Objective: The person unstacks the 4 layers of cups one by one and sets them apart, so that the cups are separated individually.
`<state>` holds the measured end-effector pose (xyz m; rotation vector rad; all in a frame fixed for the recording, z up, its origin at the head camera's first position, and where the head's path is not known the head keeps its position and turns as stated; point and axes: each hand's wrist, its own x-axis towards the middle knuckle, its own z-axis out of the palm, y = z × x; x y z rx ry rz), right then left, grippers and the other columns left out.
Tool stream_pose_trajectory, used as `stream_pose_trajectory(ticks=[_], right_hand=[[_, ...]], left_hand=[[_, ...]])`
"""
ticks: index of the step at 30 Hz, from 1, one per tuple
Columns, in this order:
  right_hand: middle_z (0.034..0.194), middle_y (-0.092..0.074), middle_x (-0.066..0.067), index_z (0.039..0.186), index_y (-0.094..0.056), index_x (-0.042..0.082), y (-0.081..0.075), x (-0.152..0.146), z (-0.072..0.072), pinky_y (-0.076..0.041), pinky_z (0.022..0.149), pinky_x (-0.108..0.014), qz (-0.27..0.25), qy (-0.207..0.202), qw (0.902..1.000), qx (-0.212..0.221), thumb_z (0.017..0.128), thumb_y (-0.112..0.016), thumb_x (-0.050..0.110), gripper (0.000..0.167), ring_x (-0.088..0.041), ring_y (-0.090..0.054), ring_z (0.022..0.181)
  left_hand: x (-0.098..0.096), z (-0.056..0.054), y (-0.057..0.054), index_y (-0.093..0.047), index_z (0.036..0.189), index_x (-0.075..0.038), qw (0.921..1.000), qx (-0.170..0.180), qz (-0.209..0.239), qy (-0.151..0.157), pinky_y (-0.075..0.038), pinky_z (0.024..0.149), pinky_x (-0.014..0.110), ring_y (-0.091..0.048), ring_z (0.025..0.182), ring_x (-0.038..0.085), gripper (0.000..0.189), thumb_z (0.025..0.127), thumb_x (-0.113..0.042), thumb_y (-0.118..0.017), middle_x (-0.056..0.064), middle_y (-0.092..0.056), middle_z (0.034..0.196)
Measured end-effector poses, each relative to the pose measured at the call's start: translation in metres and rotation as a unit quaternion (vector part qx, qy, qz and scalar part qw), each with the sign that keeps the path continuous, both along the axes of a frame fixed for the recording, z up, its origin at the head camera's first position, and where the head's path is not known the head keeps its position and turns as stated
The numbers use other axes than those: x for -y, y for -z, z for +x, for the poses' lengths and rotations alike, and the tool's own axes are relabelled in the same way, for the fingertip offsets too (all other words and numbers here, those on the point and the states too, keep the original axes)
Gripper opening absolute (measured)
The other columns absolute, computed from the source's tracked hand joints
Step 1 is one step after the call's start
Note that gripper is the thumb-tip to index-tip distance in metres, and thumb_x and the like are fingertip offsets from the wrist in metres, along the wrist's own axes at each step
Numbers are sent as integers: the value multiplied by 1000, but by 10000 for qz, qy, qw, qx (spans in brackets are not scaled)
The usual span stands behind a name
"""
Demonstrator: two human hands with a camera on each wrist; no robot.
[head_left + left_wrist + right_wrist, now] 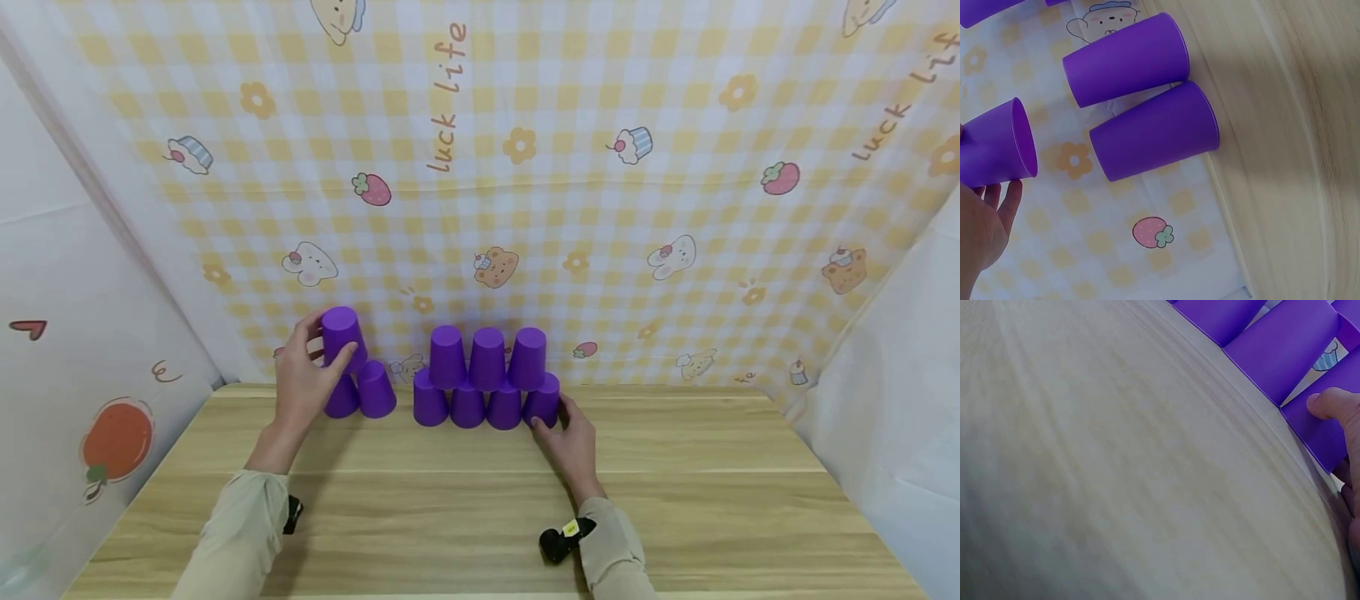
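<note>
My left hand [306,379] grips an upside-down purple cup [341,333] between thumb and fingers. In the left wrist view that cup [997,144] hangs apart from two more cups. Those two, a left cup [341,398] and a right cup [377,390], stand upside down side by side on the table, below the held one. My right hand [573,437] holds the rightmost bottom cup [542,402] of a second group, thumb on its front. On that bottom row rests an upper row of three cups, the middle cup [488,358] between two others.
A wooden table [450,517] carries all the cups near its back edge. Behind it hangs a checked cloth [570,208] with cartoon prints. White sheets [67,275] flank the table on both sides. A gap separates the two cup groups.
</note>
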<state>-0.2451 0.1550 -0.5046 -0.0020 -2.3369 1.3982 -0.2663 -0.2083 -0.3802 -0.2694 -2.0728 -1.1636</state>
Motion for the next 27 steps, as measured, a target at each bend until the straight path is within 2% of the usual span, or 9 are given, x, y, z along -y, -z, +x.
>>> stream_pose_trajectory(ticks=[3, 6, 9, 11, 22, 27], right_hand=[[121, -56, -22, 126, -51, -4, 0, 0, 0, -44, 97, -37, 17, 22, 10000, 37, 76, -76, 11, 58, -32, -54, 112], [122, -56, -22, 127, -51, -4, -1, 0, 1, -44, 97, -37, 10, 13, 10000, 93, 76, -76, 11, 58, -32, -54, 113], [123, -56, -22, 127, -51, -3, -1, 1, 1, -43, 98, -36, -6, 7, 9999, 136, 77, -76, 12, 58, -32, -54, 113], [123, -56, -22, 127, -51, -3, -1, 1, 1, -43, 98, -36, -2, -4, 9999, 135, 77, -76, 12, 58, -32, -54, 113], [123, -56, -21, 128, -51, -3, -1, 1, 0, -43, 98, -36, -41, 0, 9999, 115, 77, -76, 12, 59, -31, -54, 113], [123, -56, -21, 128, -51, -3, 0, 1, 0, -43, 98, -35, -56, 3, 9999, 142, 77, -75, 12, 58, -31, -54, 113]], left_hand=[[4, 1, 0, -49, 127, 2, 9999, -29, 3, -98, -55, 73, 44, -59, 98, 32, 59, 76, -7, -77, 20, -60, 113], [7, 1, 0, -51, 125, 3, 9997, -96, 44, -231, -56, 71, 30, -60, 96, 30, 58, 74, -7, -78, 19, -61, 111], [11, 1, 0, -51, 124, 4, 9993, -166, 50, -317, -52, 69, 15, -60, 95, 29, 58, 74, -7, -78, 20, -61, 110], [14, 1, 0, -51, 123, 5, 9992, -200, 53, -345, -49, 68, 10, -60, 95, 29, 58, 74, -7, -78, 20, -61, 110], [21, 1, -1, -52, 124, 4, 9981, -263, 132, -547, -47, 67, 8, -60, 93, 27, 57, 74, -5, -77, 20, -61, 110], [24, 3, 2, -52, 125, 3, 9980, -192, 161, -584, -47, 68, 8, -59, 91, 25, 57, 74, -4, -77, 19, -62, 111]])
